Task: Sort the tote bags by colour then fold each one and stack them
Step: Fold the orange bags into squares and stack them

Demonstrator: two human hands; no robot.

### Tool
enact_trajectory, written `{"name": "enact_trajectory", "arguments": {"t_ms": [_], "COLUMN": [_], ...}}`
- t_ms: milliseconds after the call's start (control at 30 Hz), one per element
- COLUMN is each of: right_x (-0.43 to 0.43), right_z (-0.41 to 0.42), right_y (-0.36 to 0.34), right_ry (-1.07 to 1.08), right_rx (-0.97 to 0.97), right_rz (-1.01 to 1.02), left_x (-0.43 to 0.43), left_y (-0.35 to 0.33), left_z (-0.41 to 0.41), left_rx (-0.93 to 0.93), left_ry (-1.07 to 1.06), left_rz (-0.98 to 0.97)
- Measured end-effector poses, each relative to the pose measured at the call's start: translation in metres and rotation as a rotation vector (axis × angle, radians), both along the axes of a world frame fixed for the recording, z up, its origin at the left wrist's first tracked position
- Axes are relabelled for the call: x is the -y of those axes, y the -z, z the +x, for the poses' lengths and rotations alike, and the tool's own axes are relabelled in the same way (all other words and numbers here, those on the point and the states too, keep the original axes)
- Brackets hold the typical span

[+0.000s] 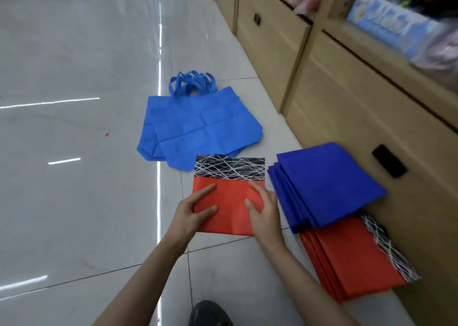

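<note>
Open floor (pixel 74 65) left; cabinets (pixel 347 102) right
</note>
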State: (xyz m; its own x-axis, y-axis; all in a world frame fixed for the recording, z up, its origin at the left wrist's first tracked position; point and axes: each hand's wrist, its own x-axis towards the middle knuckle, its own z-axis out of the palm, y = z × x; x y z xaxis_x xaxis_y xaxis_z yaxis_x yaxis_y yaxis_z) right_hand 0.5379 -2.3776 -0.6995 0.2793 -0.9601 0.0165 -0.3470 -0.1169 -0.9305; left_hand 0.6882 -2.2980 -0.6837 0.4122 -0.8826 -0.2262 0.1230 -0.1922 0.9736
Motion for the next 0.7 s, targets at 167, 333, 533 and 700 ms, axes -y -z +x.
{"name": "enact_trajectory", "arguments": {"t_ms": [167, 333, 533, 700], "right_x": [0.0, -0.018, -0.054, -0.051], "right_z": [-0.083, -0.165, -0.219, -0.211], "right_y": [-0.01, -0.016, 0.012, 0.042], "right_ry": [0.29, 0.558, 1.074, 1.023], "right_rx": [0.089, 0.167, 0.165, 0.149], "right_rz": [-0.099, -0.124, -0.009, 0.219], "left_x": [0.04, 0.061, 0.058, 0.032], "left_y": [-0.015, -0.025, -0.01, 0.002], "left_z": [-0.068, -0.141, -0.172, -0.158], "left_rx": [0.179, 0.384, 0.708, 0.768], "left_ry": [0.284, 0.501, 0.652, 0.611], "left_rz": [-0.067, -0.146, -0.113, -0.051]}}
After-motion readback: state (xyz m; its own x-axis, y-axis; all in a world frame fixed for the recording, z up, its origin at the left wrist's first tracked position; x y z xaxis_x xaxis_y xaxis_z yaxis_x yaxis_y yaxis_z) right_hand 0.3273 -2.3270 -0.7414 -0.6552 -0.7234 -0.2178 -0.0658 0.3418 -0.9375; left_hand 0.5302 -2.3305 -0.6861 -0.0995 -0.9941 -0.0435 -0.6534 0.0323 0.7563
